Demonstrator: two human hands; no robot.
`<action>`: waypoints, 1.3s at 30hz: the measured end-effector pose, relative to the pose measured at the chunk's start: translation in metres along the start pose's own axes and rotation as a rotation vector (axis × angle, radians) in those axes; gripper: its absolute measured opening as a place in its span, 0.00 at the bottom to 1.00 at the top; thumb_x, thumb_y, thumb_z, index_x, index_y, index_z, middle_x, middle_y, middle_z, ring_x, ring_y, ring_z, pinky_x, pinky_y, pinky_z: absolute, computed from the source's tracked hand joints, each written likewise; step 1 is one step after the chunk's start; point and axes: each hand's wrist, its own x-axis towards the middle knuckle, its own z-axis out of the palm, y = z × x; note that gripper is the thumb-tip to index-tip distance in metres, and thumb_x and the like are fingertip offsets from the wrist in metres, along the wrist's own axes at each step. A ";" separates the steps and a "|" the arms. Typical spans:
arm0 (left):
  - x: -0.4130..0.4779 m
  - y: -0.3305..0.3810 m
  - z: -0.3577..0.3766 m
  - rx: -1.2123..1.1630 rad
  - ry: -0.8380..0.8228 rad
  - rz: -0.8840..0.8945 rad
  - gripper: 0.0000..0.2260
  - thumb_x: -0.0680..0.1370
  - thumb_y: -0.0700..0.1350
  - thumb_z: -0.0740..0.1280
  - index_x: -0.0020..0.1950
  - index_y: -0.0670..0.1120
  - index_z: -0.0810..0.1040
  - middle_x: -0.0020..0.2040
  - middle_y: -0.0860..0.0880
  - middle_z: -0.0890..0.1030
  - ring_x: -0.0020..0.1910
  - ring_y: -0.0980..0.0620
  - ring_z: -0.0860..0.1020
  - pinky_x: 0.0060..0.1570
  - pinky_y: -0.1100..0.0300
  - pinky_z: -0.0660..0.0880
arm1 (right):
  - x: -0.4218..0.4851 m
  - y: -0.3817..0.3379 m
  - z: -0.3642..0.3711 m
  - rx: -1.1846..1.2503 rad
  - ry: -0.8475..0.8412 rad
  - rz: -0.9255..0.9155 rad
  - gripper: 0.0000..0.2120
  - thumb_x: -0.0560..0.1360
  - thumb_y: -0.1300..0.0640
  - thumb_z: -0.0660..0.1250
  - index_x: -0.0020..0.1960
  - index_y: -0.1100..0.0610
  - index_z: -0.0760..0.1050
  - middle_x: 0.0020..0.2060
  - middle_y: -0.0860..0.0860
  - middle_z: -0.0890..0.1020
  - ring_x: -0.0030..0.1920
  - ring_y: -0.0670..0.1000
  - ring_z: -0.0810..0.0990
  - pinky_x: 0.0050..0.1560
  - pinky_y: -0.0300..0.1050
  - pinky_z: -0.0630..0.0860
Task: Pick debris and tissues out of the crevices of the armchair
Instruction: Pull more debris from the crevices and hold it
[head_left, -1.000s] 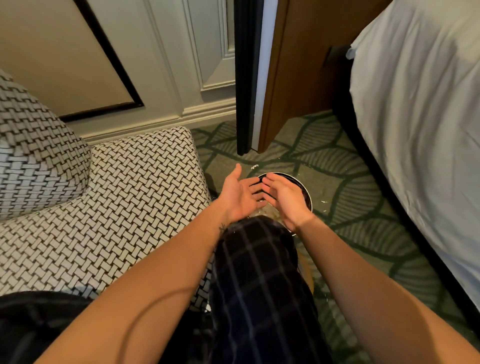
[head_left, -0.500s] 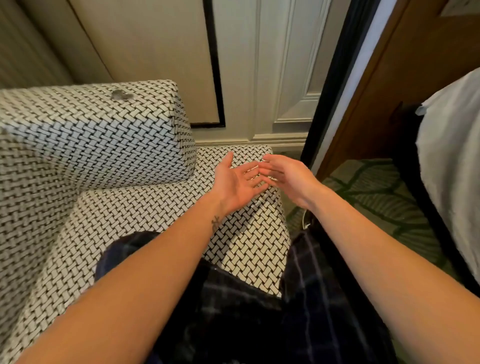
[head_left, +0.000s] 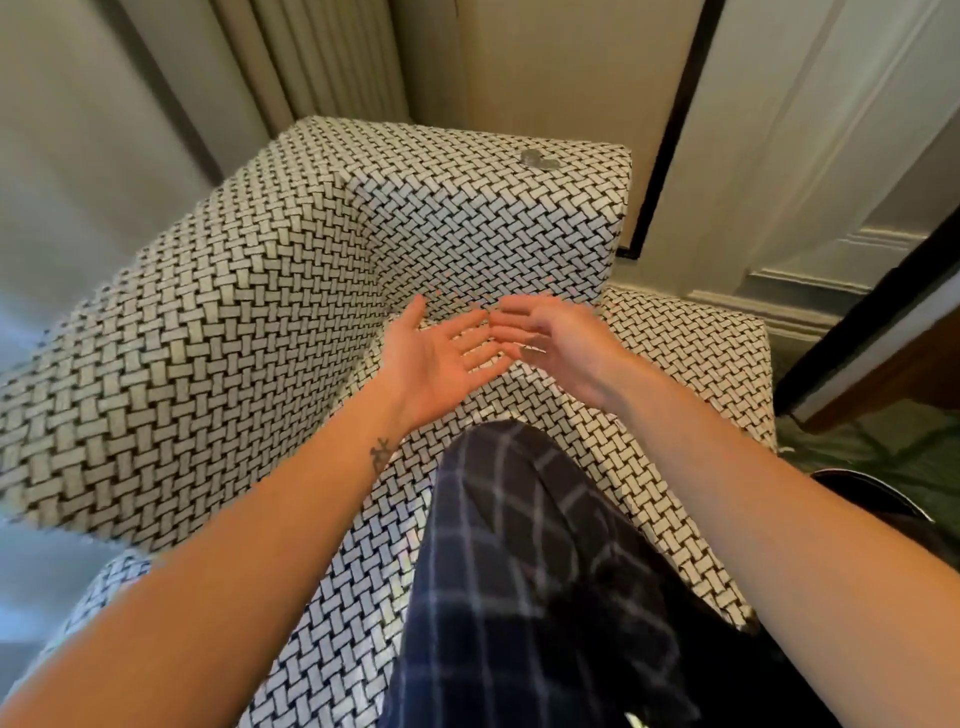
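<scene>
Armchair (head_left: 260, 322), one: seat beneath both hands. Left hand (head_left: 439, 361), right hand (head_left: 563, 345): fingers straight, fingertips touching. Grey debris (head_left: 540, 158), one piece: on chair's upper ledge, well beyond hands.

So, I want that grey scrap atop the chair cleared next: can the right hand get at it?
Probably yes: the right hand is open, and nothing stands between it and the grey scrap on top of the armchair.

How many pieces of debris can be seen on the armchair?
1: a grey scrap lies on the flat top of the armchair, near its far right corner. More may hide in crevices.
</scene>
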 end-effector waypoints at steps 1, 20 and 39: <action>-0.006 0.004 -0.016 -0.027 0.024 0.009 0.36 0.83 0.66 0.51 0.77 0.37 0.66 0.73 0.34 0.73 0.71 0.35 0.74 0.72 0.39 0.69 | 0.006 0.001 0.015 -0.023 -0.036 0.025 0.17 0.83 0.64 0.59 0.71 0.59 0.72 0.61 0.54 0.82 0.61 0.51 0.82 0.64 0.48 0.78; -0.125 -0.032 -0.210 -0.422 0.114 -0.003 0.36 0.83 0.63 0.55 0.77 0.34 0.64 0.74 0.32 0.71 0.75 0.33 0.69 0.79 0.39 0.58 | 0.053 0.088 0.204 -0.833 -0.394 -0.015 0.13 0.83 0.54 0.60 0.61 0.51 0.80 0.64 0.48 0.81 0.64 0.48 0.77 0.67 0.47 0.69; -0.163 -0.069 -0.252 -0.590 0.099 0.048 0.32 0.84 0.58 0.55 0.79 0.34 0.61 0.77 0.32 0.66 0.78 0.35 0.64 0.78 0.39 0.56 | 0.061 0.146 0.237 -1.469 -0.570 -0.290 0.18 0.79 0.51 0.62 0.65 0.55 0.79 0.60 0.53 0.82 0.59 0.55 0.80 0.59 0.49 0.77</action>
